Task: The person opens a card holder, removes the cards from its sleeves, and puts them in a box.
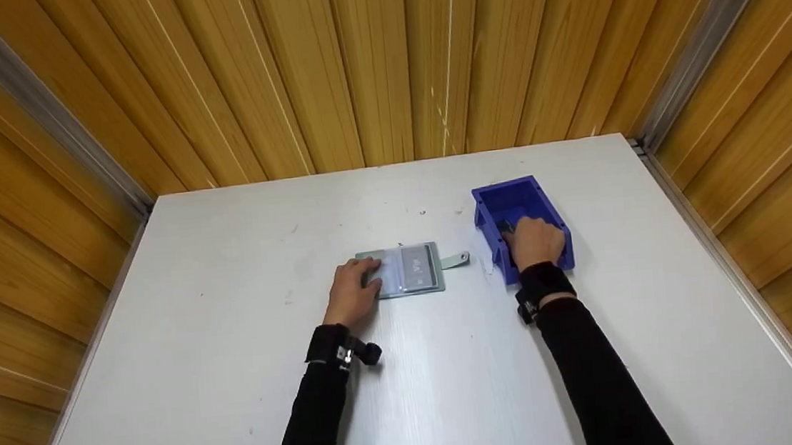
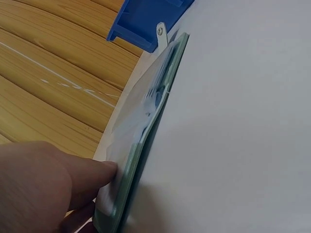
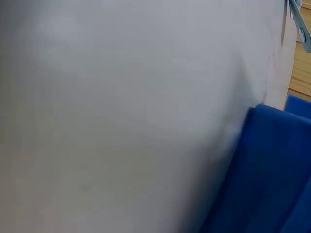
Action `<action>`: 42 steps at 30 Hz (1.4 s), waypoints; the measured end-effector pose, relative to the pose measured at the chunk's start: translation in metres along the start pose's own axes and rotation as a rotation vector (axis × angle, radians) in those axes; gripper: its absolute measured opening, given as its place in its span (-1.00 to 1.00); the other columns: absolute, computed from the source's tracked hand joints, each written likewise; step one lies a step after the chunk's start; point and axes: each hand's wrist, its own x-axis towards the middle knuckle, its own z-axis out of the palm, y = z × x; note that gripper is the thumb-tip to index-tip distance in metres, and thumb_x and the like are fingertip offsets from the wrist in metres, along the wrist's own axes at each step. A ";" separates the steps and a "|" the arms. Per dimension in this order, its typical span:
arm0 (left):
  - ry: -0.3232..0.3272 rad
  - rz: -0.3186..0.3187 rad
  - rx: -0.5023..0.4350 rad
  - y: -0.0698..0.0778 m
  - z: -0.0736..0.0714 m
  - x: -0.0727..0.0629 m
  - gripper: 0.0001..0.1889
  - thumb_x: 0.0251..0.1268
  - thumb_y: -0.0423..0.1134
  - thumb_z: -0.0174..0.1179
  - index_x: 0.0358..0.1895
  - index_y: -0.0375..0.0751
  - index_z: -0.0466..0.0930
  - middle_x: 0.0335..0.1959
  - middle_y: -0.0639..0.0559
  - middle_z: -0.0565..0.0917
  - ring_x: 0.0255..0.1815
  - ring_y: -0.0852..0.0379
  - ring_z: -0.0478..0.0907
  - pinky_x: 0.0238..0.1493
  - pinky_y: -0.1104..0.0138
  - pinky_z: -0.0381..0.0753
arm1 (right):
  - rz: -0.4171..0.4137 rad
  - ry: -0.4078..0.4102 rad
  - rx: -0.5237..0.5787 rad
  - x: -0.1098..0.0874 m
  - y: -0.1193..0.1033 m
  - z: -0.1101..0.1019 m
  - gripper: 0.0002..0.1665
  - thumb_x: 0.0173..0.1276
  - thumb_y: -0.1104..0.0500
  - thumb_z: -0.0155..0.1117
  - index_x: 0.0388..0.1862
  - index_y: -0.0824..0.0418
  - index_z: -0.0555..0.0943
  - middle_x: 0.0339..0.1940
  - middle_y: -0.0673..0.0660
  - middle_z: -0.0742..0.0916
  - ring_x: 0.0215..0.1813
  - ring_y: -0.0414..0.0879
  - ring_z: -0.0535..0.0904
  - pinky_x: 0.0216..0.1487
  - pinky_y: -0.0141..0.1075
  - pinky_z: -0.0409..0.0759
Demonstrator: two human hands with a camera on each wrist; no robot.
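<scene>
An open pale green card holder (image 1: 441, 276) with clear plastic sleeves lies on the white table, its snap strap (image 1: 455, 260) pointing right. A grey printed card (image 1: 417, 267) shows in the right-hand sleeve. My left hand (image 1: 353, 291) holds the holder's left side; in the left wrist view the thumb (image 2: 104, 171) presses on the clear sleeves. Inside a blue bin (image 1: 551, 210) is my right hand (image 1: 535, 240), knuckles up. Something dark (image 1: 506, 227) shows beside its thumb, too small to identify. Its fingertips are hidden, and the right wrist view does not show the hand.
The white table (image 1: 233, 323) carries a few small specks and marks. Wood-patterned panels (image 1: 382, 66) wall in the back and both sides. In the right wrist view the bin's blue side (image 3: 272, 165) stands close by, with the holder's strap (image 3: 302, 31) beyond it.
</scene>
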 end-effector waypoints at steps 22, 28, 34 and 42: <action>-0.014 -0.013 -0.009 -0.002 0.000 -0.001 -0.60 0.41 -0.33 0.28 0.28 -0.26 0.63 0.33 -0.23 0.58 0.38 -0.22 0.41 0.47 -0.04 0.37 | -0.166 0.237 0.493 -0.002 -0.037 -0.036 -0.75 0.55 0.12 0.23 -0.06 0.31 0.64 -0.30 0.28 0.73 -0.27 0.21 0.67 -0.24 0.05 0.57; -0.008 0.008 -0.006 -0.003 0.001 -0.001 -0.59 0.40 -0.33 0.28 0.28 -0.27 0.63 0.34 -0.25 0.58 0.38 -0.24 0.42 0.47 -0.04 0.36 | -0.490 -0.056 0.538 -0.021 -0.080 -0.042 -0.68 0.57 0.04 0.24 0.10 0.21 0.67 -0.46 0.09 0.65 -0.41 -0.05 0.51 -0.36 -0.24 0.42; -0.015 -0.015 0.001 -0.006 0.004 -0.001 -0.58 0.44 -0.28 0.26 0.32 -0.21 0.62 0.40 -0.21 0.55 0.44 -0.21 0.39 0.51 -0.02 0.33 | -0.560 -0.348 0.427 -0.038 -0.096 -0.021 -0.48 0.52 -0.04 0.30 0.35 0.15 0.59 -0.23 0.12 0.76 -0.21 0.00 0.64 -0.13 -0.11 0.60; -0.020 -0.001 0.003 -0.006 0.004 -0.001 -0.59 0.45 -0.27 0.26 0.32 -0.21 0.62 0.40 -0.19 0.55 0.42 -0.20 0.40 0.49 -0.03 0.35 | -0.511 -0.433 0.285 -0.049 -0.095 0.008 -0.11 0.46 -0.19 0.33 0.61 0.19 0.33 0.42 0.29 0.60 0.42 0.21 0.54 0.46 0.03 0.44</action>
